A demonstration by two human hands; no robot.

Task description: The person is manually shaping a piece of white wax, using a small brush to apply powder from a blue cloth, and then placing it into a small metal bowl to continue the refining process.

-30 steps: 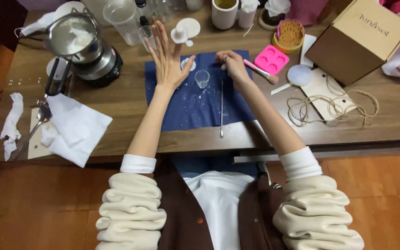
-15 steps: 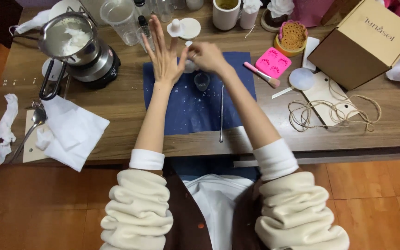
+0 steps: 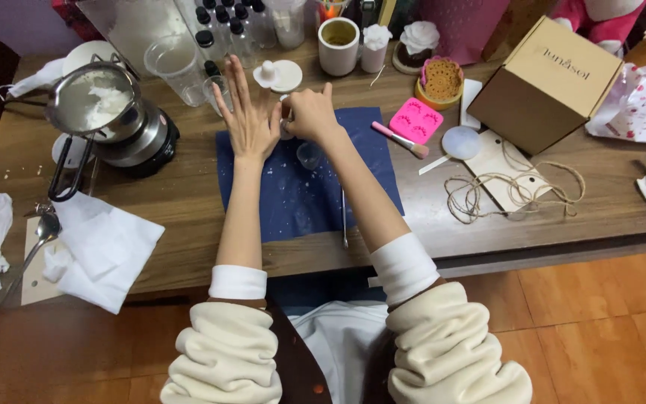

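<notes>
My left hand (image 3: 247, 116) is held flat with its fingers spread wide, above the far edge of a dark blue mat (image 3: 300, 198). My right hand (image 3: 309, 114) is curled right beside it, fingertips at the left hand's thumb side. A small white piece (image 3: 285, 129) shows between the two hands; I cannot tell whether the right hand grips it. A small clear cup (image 3: 309, 155) stands on the mat just below the right hand. A thin metal rod (image 3: 344, 217) lies along the mat by my right forearm.
A metal pot of white wax (image 3: 99, 105) sits on a hot plate at the left, with white tissues (image 3: 102, 247) and a spoon (image 3: 39, 239) nearer me. A pink brush (image 3: 400, 140), pink mould (image 3: 416, 120), twine (image 3: 502, 191) and cardboard box (image 3: 547, 82) lie at the right. Bottles and cups line the back.
My right hand let go of the pink brush and moved left to meet my left hand, which stayed spread. The view shifted, showing more of the table's far and right side.
</notes>
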